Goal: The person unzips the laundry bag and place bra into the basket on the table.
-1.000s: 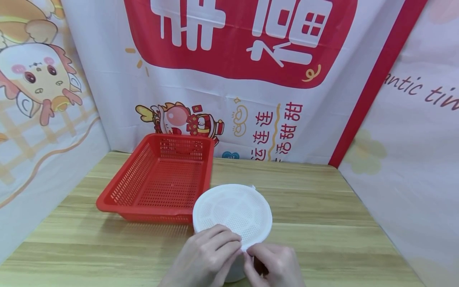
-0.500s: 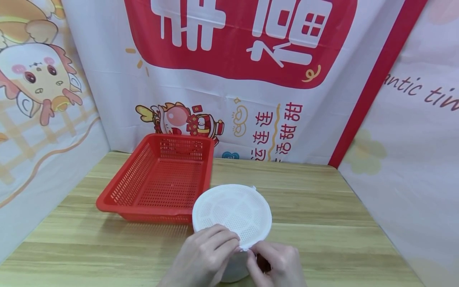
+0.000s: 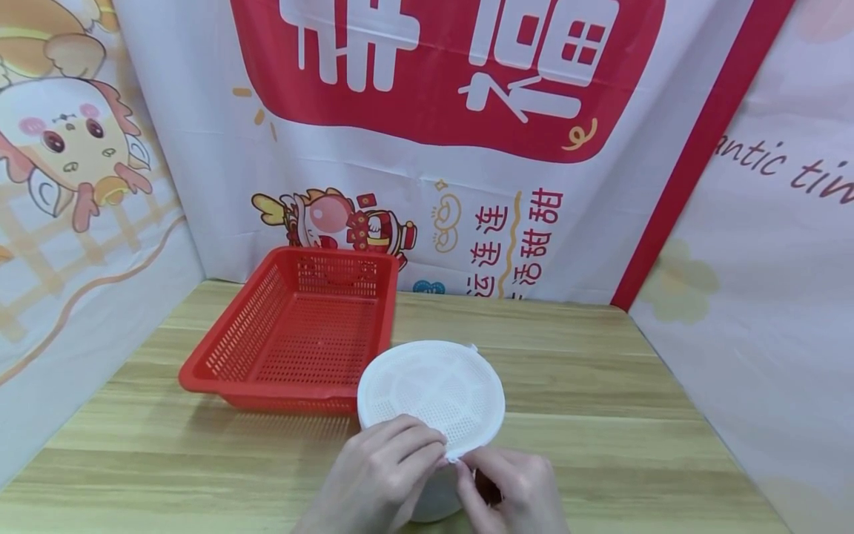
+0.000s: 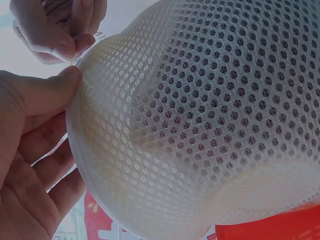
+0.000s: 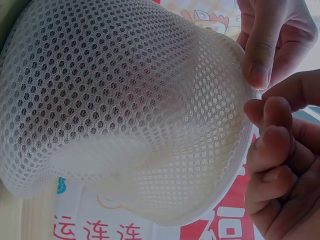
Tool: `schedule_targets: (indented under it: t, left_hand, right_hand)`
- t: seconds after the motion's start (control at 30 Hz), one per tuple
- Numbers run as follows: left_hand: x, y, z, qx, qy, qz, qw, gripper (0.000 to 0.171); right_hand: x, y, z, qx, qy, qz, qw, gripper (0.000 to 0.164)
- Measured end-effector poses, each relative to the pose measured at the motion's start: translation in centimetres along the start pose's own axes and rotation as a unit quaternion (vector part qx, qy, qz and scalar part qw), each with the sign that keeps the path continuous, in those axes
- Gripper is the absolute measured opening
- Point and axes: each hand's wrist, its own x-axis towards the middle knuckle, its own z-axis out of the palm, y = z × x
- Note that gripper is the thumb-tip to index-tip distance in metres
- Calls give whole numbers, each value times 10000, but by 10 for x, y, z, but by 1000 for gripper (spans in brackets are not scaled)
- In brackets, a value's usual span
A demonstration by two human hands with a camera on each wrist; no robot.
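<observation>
A white mesh laundry bag (image 3: 434, 389), round-topped and standing on the table, is before me in the head view. At its near rim, my left hand (image 3: 383, 471) pinches the edge, fingers on top and thumb below. Right beside it, my right hand (image 3: 510, 486) pinches a small bit of the same rim between thumb and forefinger; the fingertips hide what exactly it holds. The left wrist view shows the thumb (image 4: 55, 92) of my left hand against the bag's edge band. In the right wrist view, the other fingers (image 5: 275, 145) of my right hand are curled.
A red plastic basket (image 3: 290, 393) with slotted walls stands behind and left of the bag, close to it. The wooden table (image 3: 587, 415) is bordered by printed cloth walls (image 3: 560, 245) at the back and both sides.
My right hand's fingertips have moved slightly away from the left hand's along the rim, then a little back. The bag and the left hand have hardly moved.
</observation>
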Motion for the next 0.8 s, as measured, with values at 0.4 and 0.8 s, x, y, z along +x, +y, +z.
schedule_targets:
  t: [0.4,0.8]
  left_hand:
    - [-1,-1,1,58,97,41,9999,31]
    - [1,-1,1,-135,-47,107,9998,27]
  right_hand:
    - [0,-1,-1,-65,147,187,9997,14]
    - [-1,3,1,50,-39,-220,9997,22]
